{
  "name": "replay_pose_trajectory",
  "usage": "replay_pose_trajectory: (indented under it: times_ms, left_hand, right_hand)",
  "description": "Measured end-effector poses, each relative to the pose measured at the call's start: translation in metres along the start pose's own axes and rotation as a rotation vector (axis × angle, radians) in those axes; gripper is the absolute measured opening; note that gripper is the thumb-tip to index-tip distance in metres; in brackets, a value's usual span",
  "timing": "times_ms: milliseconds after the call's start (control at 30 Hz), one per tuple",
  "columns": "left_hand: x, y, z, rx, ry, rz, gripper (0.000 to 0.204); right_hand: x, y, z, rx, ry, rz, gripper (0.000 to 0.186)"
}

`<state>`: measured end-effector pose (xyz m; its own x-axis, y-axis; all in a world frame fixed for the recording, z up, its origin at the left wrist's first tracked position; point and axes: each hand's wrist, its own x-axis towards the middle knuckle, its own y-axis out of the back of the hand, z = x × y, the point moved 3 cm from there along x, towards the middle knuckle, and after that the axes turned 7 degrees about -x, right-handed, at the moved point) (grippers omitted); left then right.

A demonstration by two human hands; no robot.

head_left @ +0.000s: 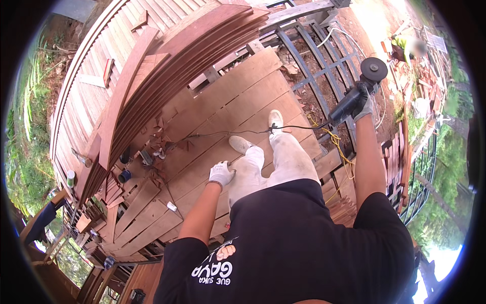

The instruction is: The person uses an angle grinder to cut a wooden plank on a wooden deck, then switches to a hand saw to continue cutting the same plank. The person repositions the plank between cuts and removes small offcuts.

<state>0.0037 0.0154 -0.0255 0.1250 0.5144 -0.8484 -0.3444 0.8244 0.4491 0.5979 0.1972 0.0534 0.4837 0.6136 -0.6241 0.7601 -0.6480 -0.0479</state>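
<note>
angle grinder point(360, 87): my right hand point(362, 104) grips it, raised far right
left hand point(220, 174): holds nothing, resting on my knee
step: I judge carrying; next, lower the disc to the deck boards point(238, 101)

Bright daylight falls from above and the right, bleaching the bare earth point(377, 20) at the top and blowing the lower right corner out to white glare. The reddish-brown wooden deck planks point(238, 101) lie in even, soft shade and read sharp. Straight boards bow toward the black fisheye rim, where the green foliage point(25, 126) smears.

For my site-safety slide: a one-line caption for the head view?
Gloved right hand raises an angle grinder above wooden deck boards; left hand rests by thigh.
</note>
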Motion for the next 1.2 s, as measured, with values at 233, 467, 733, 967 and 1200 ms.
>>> replay_pose_trajectory:
  times_ms: [233, 467, 733, 967, 1200]
  left_hand:
    - [0.134, -0.051, 0.056, -0.046, 0.003, 0.048, 0.052]
    - [0.342, -0.117, 0.038, 0.082, 0.014, 0.047, 0.053]
    - [0.462, -0.215, 0.026, 0.512, -0.07, -0.003, 0.044]
    - [0.518, -0.213, 0.027, 0.735, -0.212, -0.288, 0.031]
    - [0.481, -0.236, 0.011, 0.532, -0.113, -0.61, 0.043]
  right_hand:
    - [0.05, 0.031, 0.026, -0.044, 0.0, -0.066, 0.047]
    - [0.206, 0.038, 0.145, -0.151, 0.033, -0.083, 0.042]
    - [0.386, 0.044, 0.276, -0.246, -0.039, -0.129, 0.043]
    - [0.466, 0.063, 0.331, -0.275, -0.152, -0.137, 0.037]
    - [0.468, 0.096, 0.351, -0.624, -0.097, -0.094, 0.038]
